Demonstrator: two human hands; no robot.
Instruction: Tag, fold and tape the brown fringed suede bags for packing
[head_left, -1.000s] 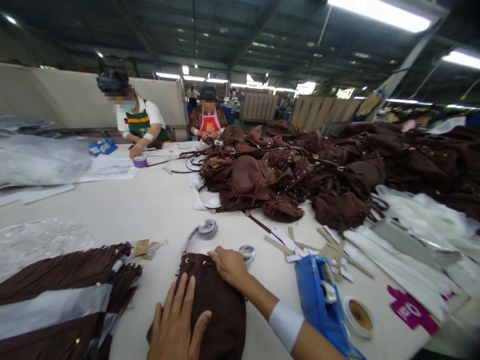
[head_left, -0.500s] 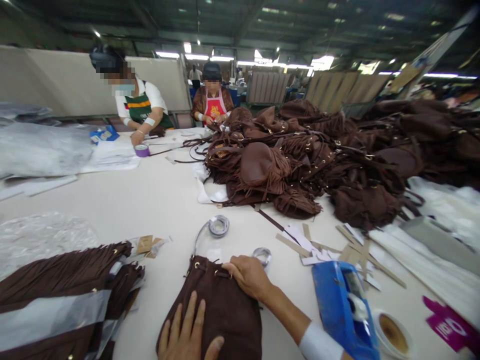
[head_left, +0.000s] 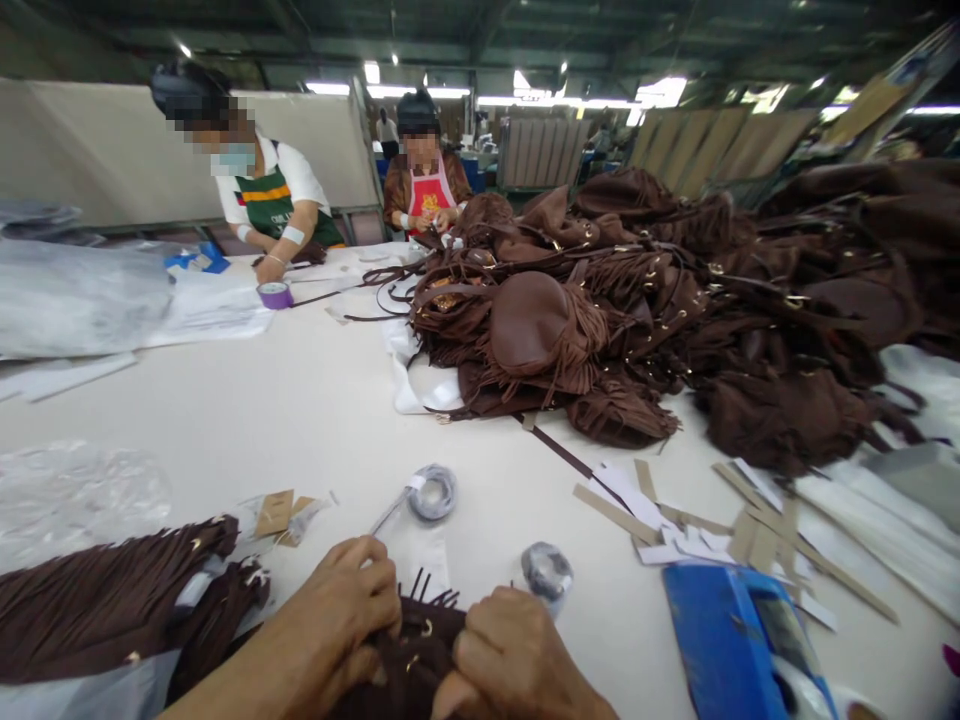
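Both of my hands are closed on the top edge of a brown bag (head_left: 416, 655) with brass eyelets, low in the middle of the head view. My left hand (head_left: 349, 610) grips its left upper side, fingers curled over. On the opposite upper corner my right hand (head_left: 506, 650) is bunched into a fist round the material. Short dark fringe ends stick up between the hands. Just beyond the bag lies a wrapped grey strap coil (head_left: 433, 492), and a second wrapped coil (head_left: 547, 572) sits by my right hand. The bag's lower part is out of frame.
A large heap of brown fringed bags (head_left: 529, 320) covers the back right. Flattened fringed bags (head_left: 97, 610) lie at left. Card strips (head_left: 757, 540) and a blue tape dispenser (head_left: 739, 640) are at right. Two people (head_left: 281, 210) work across the table (head_left: 247, 420).
My left hand has gone from lying flat on the bag up to gripping its top edge. My right hand still holds the top. The bag now sits lower in view.
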